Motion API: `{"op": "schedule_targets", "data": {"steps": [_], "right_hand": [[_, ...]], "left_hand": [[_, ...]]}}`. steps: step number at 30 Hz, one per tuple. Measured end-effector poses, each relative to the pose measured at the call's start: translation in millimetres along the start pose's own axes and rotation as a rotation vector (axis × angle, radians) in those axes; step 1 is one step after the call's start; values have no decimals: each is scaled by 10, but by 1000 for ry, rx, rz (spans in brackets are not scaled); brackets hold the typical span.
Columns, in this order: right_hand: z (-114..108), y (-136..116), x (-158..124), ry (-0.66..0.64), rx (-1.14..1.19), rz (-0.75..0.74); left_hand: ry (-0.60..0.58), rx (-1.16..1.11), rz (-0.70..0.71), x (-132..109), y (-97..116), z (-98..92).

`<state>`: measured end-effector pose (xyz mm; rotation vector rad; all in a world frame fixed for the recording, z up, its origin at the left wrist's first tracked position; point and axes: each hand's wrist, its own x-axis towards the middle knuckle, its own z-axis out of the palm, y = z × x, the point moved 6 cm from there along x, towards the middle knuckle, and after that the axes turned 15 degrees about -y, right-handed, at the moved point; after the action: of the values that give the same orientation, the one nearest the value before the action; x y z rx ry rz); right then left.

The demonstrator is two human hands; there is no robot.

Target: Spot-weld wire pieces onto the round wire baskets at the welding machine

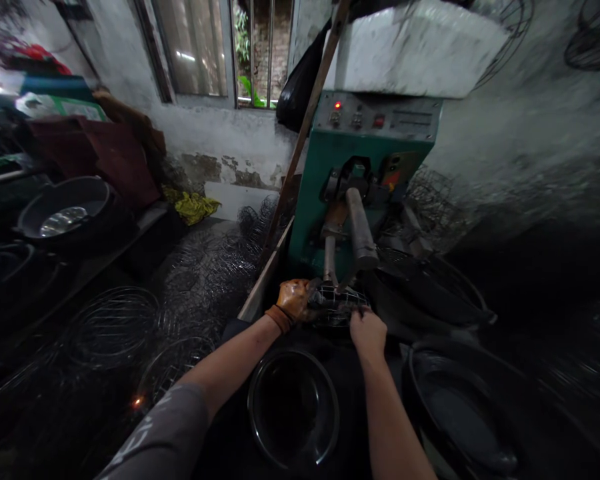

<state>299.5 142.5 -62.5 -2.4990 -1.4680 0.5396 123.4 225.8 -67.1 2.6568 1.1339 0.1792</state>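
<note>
My left hand (294, 300) wears an orange-brown glove and grips the left side of a small wire mesh piece (337, 307). My bare right hand (367, 331) holds the right side of the same wire piece. The piece sits just under the two metal arms (360, 230) that stick out of a green machine (330, 173). A red lamp (337, 105) glows on the machine's grey control panel.
A dark round basin (293, 407) lies below my hands; another dark tub (460, 407) lies at the right. Piles of wire rings and mesh (115, 327) cover the floor at the left. A black tub with a metal bowl (65, 213) sits on a bench. A wooden stick (305, 127) leans by the machine.
</note>
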Motion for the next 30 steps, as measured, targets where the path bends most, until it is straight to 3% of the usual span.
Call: {"op": "schedule_targets", "data": {"steps": [7, 16, 19, 22, 24, 26, 30], "right_hand": [[29, 73, 74, -10, -7, 14], [44, 55, 97, 16, 9, -16], [-11, 48, 40, -19, 2, -8], [-89, 28, -109, -40, -23, 62], [-143, -68, -239, -4, -47, 85], [-149, -280, -344, 20, -77, 18], [11, -706, -390, -102, -128, -106]], "left_hand": [[-29, 32, -28, 2, 54, -32], [65, -44, 2, -65, 38, -21], [191, -145, 34, -207, -87, 62], [190, -240, -79, -321, -353, 275], [141, -308, -161, -341, -514, 441], [122, -378, -185, -323, -607, 555], [151, -458, -207, -281, -663, 574]]}}
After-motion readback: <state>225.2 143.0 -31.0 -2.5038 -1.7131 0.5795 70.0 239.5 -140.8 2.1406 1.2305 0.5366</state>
